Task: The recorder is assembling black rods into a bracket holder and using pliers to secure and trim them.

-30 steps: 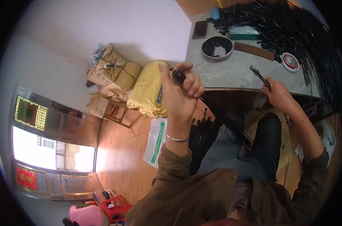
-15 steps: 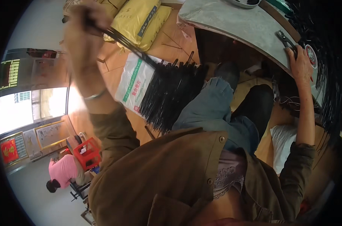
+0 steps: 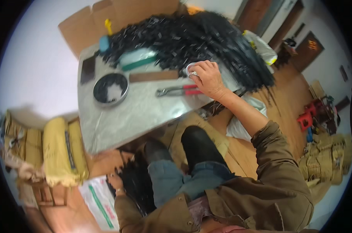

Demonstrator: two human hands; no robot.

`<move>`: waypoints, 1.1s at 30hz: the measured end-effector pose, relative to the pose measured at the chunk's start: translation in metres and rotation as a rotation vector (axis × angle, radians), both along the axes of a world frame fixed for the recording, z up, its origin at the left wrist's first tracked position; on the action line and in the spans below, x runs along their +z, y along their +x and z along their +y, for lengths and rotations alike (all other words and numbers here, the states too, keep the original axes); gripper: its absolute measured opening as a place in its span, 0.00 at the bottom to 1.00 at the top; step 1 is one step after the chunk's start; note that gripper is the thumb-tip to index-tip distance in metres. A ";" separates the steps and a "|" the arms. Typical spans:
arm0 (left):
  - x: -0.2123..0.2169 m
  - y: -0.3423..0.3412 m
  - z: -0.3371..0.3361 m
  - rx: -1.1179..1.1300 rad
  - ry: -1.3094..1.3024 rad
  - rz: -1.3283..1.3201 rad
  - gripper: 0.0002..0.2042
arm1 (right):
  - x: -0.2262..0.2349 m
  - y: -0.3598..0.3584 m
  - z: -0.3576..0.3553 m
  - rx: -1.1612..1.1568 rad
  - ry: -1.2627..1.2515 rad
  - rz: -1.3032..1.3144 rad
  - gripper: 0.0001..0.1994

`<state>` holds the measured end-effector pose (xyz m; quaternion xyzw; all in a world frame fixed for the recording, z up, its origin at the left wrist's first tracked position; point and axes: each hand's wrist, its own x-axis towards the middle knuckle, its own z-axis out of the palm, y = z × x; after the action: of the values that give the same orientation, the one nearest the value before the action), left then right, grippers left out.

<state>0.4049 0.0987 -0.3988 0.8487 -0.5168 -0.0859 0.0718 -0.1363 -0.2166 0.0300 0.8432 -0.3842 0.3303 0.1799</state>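
At the table's near right, my right hand [image 3: 209, 79] reaches into a small round tub [image 3: 190, 69], fingers bent down and closed together; whatever lies between the fingertips is hidden. Pliers with red handles [image 3: 178, 90] lie on the tabletop just beside this hand. Down at the lower left, my left hand [image 3: 116, 181] is curled on the edge of a bundle of long thin black strips [image 3: 135, 180], next to my leg. Its grip is small and slightly blurred. A large heap of similar black strips [image 3: 183, 37] covers the far side of the table.
The grey table [image 3: 106, 128] bears a round metal pan [image 3: 110, 89], a brown flat bar [image 3: 153, 76], a green-edged clear box [image 3: 138, 58] and a dark flat slab [image 3: 88, 70]. Yellow sacks [image 3: 57, 151] stand at left; a white printed sack [image 3: 99, 202] lies under the bundle.
My view has swung toward the table. My left hand, earlier raised with black strips, is now down at the bundle. My right hand has moved from beside the pliers into the small tub.
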 end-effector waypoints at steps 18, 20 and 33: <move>0.026 -0.071 -0.031 0.567 0.026 0.362 0.32 | 0.022 -0.188 -0.182 -0.924 0.112 0.248 0.07; 0.015 -0.066 -0.027 0.543 -0.013 0.341 0.31 | 0.041 -0.181 -0.177 -0.888 0.106 0.183 0.10; 0.047 -0.124 -0.077 0.366 -0.160 0.669 0.23 | 0.027 -0.104 -0.162 -0.766 0.689 -0.066 0.29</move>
<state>0.2808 0.0212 -0.3521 0.8439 -0.3097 -0.3031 0.3162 -0.2404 -0.3782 0.0574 0.6416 -0.7573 0.1214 -0.0125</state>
